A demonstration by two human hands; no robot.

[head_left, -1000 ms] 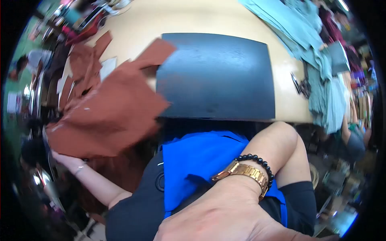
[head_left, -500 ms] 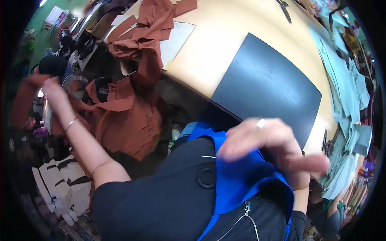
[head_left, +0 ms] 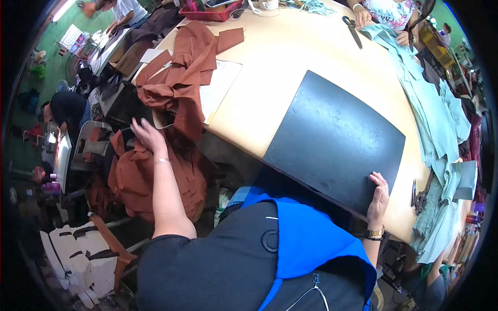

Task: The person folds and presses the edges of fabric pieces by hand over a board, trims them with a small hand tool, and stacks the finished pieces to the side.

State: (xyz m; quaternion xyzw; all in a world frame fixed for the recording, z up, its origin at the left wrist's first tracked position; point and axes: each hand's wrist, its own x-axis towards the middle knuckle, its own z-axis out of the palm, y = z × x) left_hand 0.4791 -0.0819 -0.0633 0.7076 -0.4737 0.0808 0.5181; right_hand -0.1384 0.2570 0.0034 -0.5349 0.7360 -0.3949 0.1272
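My left hand [head_left: 149, 136] is empty, fingers spread, in front of a heap of rust-brown cloth pieces [head_left: 155, 181] beside the table. At the board's near right corner, my right hand [head_left: 379, 199] rests with its fingers stretched along the surface; its thumb is not clearly seen. The black rectangular board [head_left: 337, 140] lies flat on the pale table. More rust-brown cloth [head_left: 189, 62] is bunched at the table's left edge, partly over a white sheet [head_left: 220, 88]. A rust-brown piece [head_left: 111, 241] hangs over white bundles [head_left: 78, 254] at lower left.
Scissors [head_left: 353, 32] lie at the far side of the table [head_left: 270, 62]. Light green cloth [head_left: 430, 114] runs along the right edge, near dark snips [head_left: 414, 193]. A red tray [head_left: 210, 13] stands at the back. Co-workers sit at the far right and left.
My left hand has let go of a rust-brown cloth piece and come back right toward the heap. The piece now hangs over the white bundles. My right hand has lowered onto the board.
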